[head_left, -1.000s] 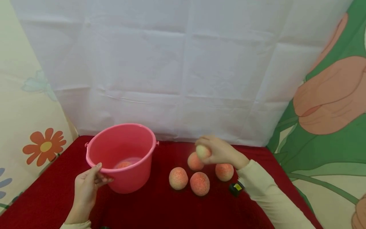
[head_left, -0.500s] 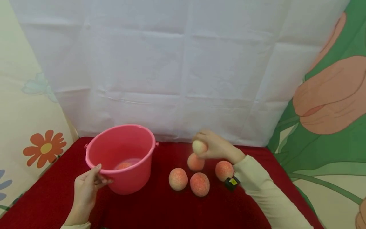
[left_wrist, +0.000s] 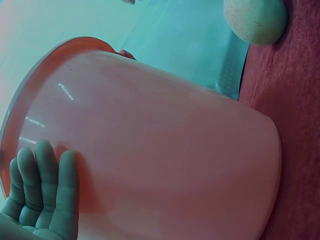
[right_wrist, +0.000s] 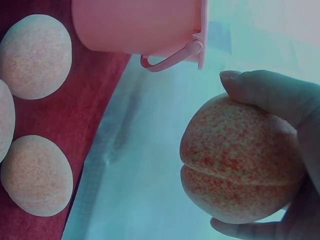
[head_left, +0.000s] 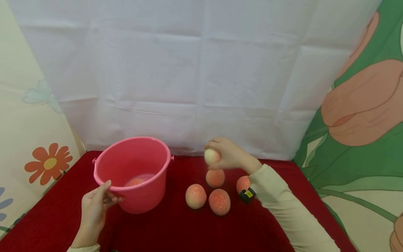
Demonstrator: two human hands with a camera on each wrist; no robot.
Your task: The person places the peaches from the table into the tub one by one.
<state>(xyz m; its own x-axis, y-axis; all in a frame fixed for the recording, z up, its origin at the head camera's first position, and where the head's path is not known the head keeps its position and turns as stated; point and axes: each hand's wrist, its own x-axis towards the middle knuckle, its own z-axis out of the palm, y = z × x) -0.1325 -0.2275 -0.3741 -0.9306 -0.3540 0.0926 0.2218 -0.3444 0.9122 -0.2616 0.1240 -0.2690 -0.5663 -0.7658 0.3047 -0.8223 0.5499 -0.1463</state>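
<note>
A pink bucket [head_left: 141,196] stands on the left of the red cloth, with a peach [head_left: 135,182] lying at its bottom. My left hand [head_left: 94,210] pinches the near rim, thumb over the edge and fingers against the outer wall, as the left wrist view shows too. My right hand [head_left: 231,154] grips a peach [right_wrist: 240,160] with thumb and fingers round it, raised above the cloth. Below and near it sits another peach [head_left: 215,178]. Two peaches, one on the left [head_left: 196,196] and one on the right [head_left: 219,202], rest closer to me.
A further peach [head_left: 243,183] lies under the right forearm, partly hidden by a small black device [head_left: 247,195] at the wrist. White sheeting [head_left: 195,87] hangs behind the red-covered table [head_left: 176,231]. Printed cloth [head_left: 362,140] hangs at the right.
My right hand has moved left and slightly up with its peach, away from the peaches on the cloth. The left hand and bucket have stayed in place.
</note>
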